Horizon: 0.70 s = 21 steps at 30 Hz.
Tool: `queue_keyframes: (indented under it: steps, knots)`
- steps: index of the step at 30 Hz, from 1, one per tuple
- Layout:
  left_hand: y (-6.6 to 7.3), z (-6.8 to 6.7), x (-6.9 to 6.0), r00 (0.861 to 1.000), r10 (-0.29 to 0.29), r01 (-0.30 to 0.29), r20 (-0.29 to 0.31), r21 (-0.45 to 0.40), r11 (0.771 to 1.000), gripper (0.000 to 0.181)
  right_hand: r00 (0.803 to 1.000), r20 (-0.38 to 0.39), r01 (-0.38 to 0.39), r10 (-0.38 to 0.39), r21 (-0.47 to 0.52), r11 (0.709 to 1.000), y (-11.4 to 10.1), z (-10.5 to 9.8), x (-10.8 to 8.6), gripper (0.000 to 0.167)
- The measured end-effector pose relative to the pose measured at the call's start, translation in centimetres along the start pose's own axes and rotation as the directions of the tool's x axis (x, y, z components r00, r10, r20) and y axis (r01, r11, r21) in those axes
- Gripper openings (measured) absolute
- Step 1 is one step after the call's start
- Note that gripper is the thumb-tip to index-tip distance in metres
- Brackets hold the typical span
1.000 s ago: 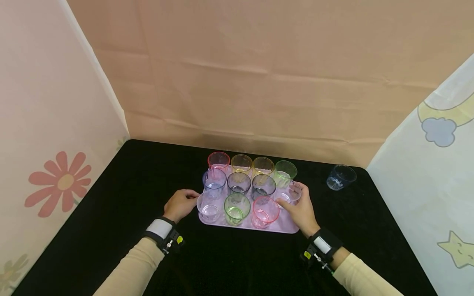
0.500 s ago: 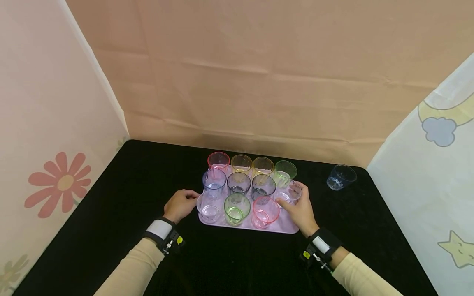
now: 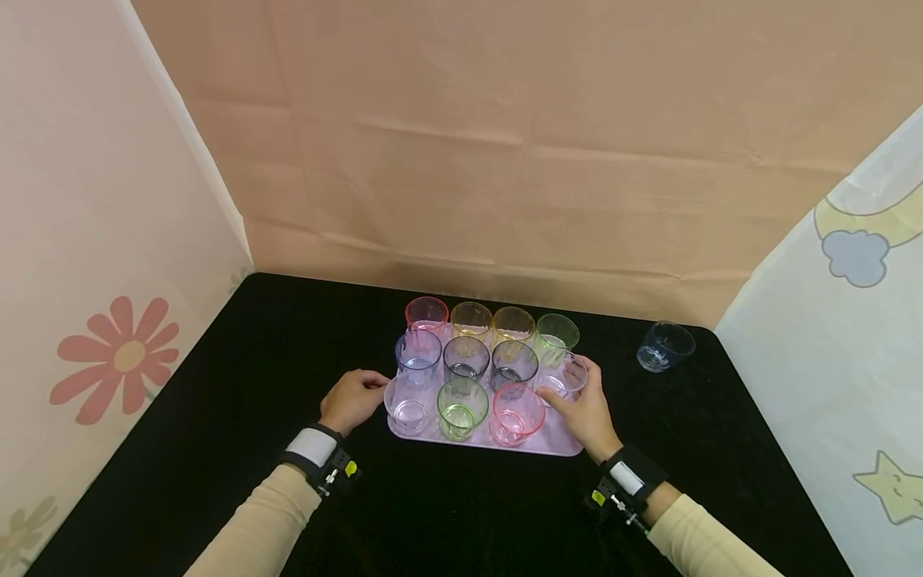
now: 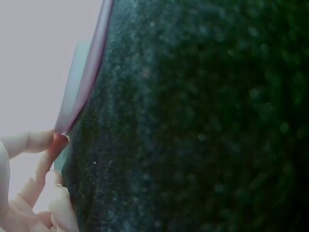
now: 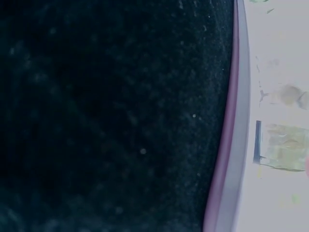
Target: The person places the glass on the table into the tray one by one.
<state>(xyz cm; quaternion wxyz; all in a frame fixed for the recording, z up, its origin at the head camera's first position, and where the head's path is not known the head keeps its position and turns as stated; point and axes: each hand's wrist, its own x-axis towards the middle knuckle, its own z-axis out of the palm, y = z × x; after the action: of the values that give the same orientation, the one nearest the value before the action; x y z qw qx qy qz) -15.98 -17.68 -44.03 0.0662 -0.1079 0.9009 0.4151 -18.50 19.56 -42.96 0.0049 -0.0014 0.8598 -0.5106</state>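
Observation:
My left hand (image 3: pixel 353 401) is at the left edge of a pink tray (image 3: pixel 558 442). In the left wrist view its thumb and a finger pinch the tray's rim (image 4: pixel 87 82). At the tray's right side my right hand (image 3: pixel 591 409) grips a clear glass (image 3: pixel 562 375) in the middle row. Upright glasses fill three rows: a red-rimmed one (image 3: pixel 427 314) at the back left, a blue one (image 3: pixel 418 350), a green one (image 3: pixel 462 407) and a pink one (image 3: pixel 517 413) among them. The right hand is out of sight in the right wrist view.
A bluish clear glass (image 3: pixel 665 347) lies tilted on the black table (image 3: pixel 461 513), right of the tray. Behind stands a tan paper wall (image 3: pixel 505 160). Printed panels (image 3: pixel 815 336) close off both sides.

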Motion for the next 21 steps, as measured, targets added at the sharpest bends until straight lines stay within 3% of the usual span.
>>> queue_keyframes:
  steps: [21]
  knots:
    - [-0.08, 0.22, 0.30, 1.000, -0.016, 0.016, 0.002, -0.002, 1.000, 0.029, 1.000, -0.001, -0.019, 0.019, -0.036, 0.999, -0.06, -0.27, -0.10, 0.093]
